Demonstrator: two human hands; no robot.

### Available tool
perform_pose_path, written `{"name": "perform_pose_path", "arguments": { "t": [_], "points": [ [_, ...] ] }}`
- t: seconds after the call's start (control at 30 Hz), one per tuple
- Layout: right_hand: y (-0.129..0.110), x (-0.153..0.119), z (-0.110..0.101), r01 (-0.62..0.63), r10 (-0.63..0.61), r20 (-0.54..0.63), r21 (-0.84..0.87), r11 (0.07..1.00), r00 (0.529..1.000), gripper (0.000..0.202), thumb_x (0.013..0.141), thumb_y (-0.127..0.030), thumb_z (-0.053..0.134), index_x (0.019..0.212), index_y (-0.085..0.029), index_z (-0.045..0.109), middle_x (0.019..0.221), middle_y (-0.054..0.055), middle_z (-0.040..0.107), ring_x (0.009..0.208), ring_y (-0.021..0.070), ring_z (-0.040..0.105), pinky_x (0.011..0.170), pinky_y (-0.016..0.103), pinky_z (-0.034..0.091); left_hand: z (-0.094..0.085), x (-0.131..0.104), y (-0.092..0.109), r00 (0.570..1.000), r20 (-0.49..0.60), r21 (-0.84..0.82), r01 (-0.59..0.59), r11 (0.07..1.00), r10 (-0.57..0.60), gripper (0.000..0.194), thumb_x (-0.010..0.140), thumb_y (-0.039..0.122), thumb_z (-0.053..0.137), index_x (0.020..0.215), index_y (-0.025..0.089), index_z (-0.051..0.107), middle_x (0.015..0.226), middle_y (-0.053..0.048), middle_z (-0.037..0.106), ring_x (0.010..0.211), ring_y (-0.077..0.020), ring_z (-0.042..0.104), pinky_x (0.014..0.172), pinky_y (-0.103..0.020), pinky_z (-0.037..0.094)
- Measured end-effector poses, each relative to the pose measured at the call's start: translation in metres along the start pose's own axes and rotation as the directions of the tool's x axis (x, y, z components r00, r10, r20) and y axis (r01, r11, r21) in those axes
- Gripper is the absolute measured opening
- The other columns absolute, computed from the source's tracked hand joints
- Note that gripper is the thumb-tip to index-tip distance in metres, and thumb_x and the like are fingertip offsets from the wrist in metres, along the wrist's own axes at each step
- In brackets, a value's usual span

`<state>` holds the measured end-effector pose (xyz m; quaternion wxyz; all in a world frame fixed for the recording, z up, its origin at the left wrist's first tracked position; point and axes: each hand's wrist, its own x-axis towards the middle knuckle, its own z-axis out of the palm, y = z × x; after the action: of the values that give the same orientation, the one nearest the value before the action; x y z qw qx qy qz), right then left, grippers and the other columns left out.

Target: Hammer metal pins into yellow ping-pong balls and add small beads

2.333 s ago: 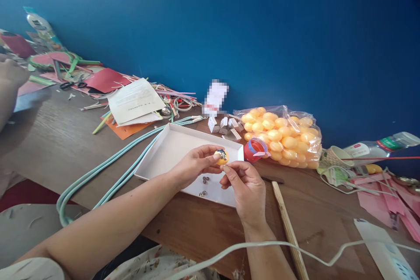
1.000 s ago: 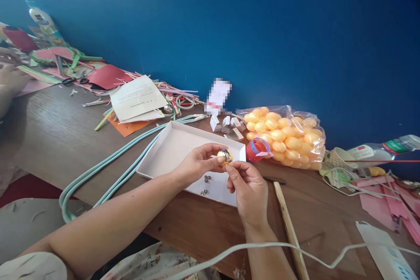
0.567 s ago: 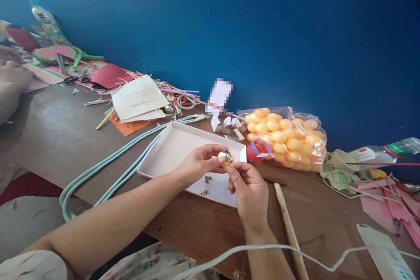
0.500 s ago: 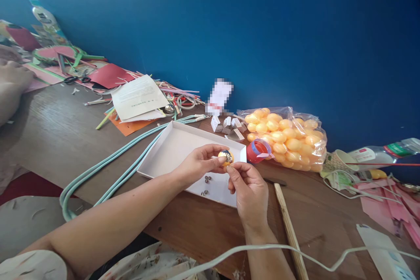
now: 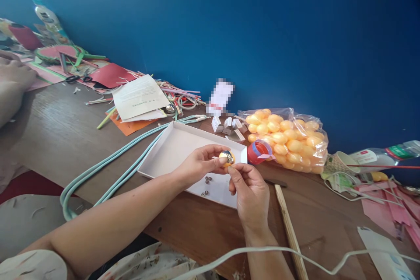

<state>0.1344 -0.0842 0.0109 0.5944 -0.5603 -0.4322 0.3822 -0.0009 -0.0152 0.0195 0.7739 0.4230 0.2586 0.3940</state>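
Note:
Between the thumb and fingers of my left hand (image 5: 200,164) is a small yellow ball with a shiny silver patch (image 5: 227,157), held over the right part of a shallow white box (image 5: 164,153). My right hand (image 5: 251,188) is closed, its thumb and index finger pinched against the ball's lower edge. Whatever those fingertips grip is too small to make out. Several small metal balls (image 5: 208,180) lie in the box below my hands. A red cup-like container with a blue rim (image 5: 259,152) sits beside the box's right corner.
A clear bag of yellow balls (image 5: 288,140) lies behind the cup. Light blue cords (image 5: 108,157) loop left of the box. Papers (image 5: 141,96) and straws lie farther back. A wooden stick (image 5: 288,227) and white cable (image 5: 236,250) are near my right arm. Another person's hand (image 5: 15,72) rests far left.

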Motion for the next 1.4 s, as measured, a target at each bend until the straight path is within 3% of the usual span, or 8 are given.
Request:
{"name": "perform_pose_path", "arguments": {
  "t": [0.93,1.4],
  "points": [
    [-0.0001,0.0005,0.0003,-0.003,0.004,0.022,-0.013,1.000,1.000,0.019,0.081,-0.037,0.067,0.083,-0.019,0.060,0.052,-0.007,0.053,0.046,0.0064,0.045,0.045,0.017,0.036,-0.0011,0.0005,-0.0020,1.000,-0.007,0.065,-0.024,0.998,0.025,0.040,0.072,0.031,0.074,0.107,0.013,0.064,0.095,-0.006,0.065,0.082,-0.0155,0.063,0.082,-0.037,0.054],
    [-0.0006,-0.0002,0.0011,0.014,-0.015,0.042,0.027,1.000,0.999,0.016,0.082,-0.034,0.067,0.083,-0.019,0.059,0.054,-0.007,0.052,0.045,0.0048,0.045,0.044,0.016,0.038,-0.0031,0.0007,-0.0042,1.000,0.028,0.018,-0.004,1.000,0.004,0.040,0.075,0.030,0.071,0.109,0.012,0.061,0.098,-0.006,0.063,0.086,-0.0164,0.063,0.088,-0.043,0.052]
  ]
}}
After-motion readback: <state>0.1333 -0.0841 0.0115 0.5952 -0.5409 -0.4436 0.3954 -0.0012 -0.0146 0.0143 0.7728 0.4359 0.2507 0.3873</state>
